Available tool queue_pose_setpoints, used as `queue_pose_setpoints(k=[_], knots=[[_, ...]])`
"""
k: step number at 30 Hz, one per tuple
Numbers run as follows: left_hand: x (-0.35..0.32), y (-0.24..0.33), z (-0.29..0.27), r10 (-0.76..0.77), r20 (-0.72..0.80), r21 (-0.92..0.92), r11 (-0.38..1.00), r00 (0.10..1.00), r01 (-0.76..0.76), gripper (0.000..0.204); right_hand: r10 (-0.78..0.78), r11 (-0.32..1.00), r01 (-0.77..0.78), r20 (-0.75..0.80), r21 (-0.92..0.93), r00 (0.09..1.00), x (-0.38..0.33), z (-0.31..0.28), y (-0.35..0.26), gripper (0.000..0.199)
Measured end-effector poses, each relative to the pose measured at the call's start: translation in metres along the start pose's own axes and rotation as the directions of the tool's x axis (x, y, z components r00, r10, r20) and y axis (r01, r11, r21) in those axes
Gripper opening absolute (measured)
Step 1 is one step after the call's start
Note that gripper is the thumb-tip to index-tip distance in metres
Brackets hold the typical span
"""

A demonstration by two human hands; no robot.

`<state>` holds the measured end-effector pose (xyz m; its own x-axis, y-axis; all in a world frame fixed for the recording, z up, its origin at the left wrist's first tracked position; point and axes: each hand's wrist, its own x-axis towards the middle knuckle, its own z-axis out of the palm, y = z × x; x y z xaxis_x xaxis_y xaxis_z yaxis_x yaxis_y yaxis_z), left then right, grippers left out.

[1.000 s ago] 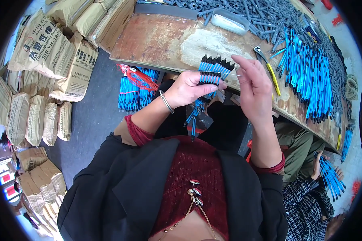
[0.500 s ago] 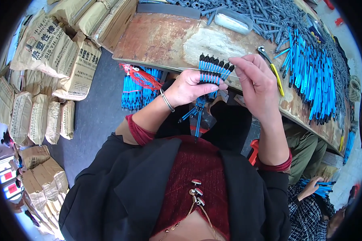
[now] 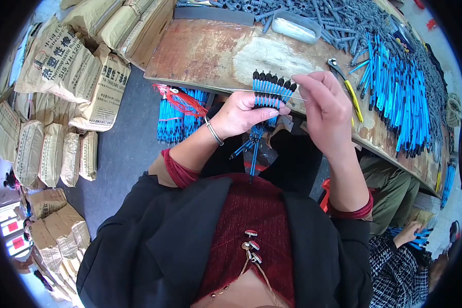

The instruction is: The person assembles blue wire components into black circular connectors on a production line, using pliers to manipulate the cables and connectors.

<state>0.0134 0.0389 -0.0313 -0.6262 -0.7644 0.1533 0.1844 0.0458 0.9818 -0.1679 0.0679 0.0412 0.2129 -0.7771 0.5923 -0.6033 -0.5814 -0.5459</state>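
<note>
Fanned bundle of blue rods (image 3: 270, 91) gripped in closed left hand (image 3: 244, 113), right hand (image 3: 326, 110) pinching its top.

Tan paper sacks (image 3: 61, 66) with dark print piled on floor beside table's (image 3: 200, 51) left edge, some leaning against it. More tan sacks (image 3: 46, 154) stand upright in row further left. Crumpled brown sacks (image 3: 51, 231) lower left. Small red-and-white signs (image 3: 10, 233) at far left edge.
</note>
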Motion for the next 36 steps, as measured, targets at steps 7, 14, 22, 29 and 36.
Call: queue_pose_setpoints(k=[7, 14, 22, 29, 36], knots=[[-0.001, -0.001, 0.0, -0.013, 0.012, -0.081, 0.997, 1.0, 0.014, 0.018, 0.043, 0.988, -0.048, 0.038, 0.144, 0.998, 0.002, 0.001, 0.004, 0.019], [-0.002, -0.001, -0.002, -0.008, 0.044, -0.006, 1.0, 0.999, 0.009, 0.02, 0.003, 0.995, -0.014, 0.109, 0.1, 0.994, 0.007, -0.002, 0.002, 0.026], [-0.003, 0.003, -0.002, -0.057, 0.057, -0.078, 0.995, 0.997, 0.061, 0.02, -0.046, 0.99, 0.029, 0.124, 0.14, 0.991, 0.012, -0.004, 0.004, 0.025], [-0.003, 0.001, -0.003, -0.043, 0.071, -0.083, 0.995, 0.997, 0.049, 0.02, -0.073, 0.99, 0.051, 0.16, 0.134, 0.984, 0.013, -0.009, 0.008, 0.023], [-0.002, 0.0, -0.006, -0.017, 0.098, -0.044, 0.999, 0.995, 0.021, 0.018, 0.071, 0.964, -0.116, 0.191, 0.238, 0.979, 0.008, -0.005, 0.006, 0.023]])
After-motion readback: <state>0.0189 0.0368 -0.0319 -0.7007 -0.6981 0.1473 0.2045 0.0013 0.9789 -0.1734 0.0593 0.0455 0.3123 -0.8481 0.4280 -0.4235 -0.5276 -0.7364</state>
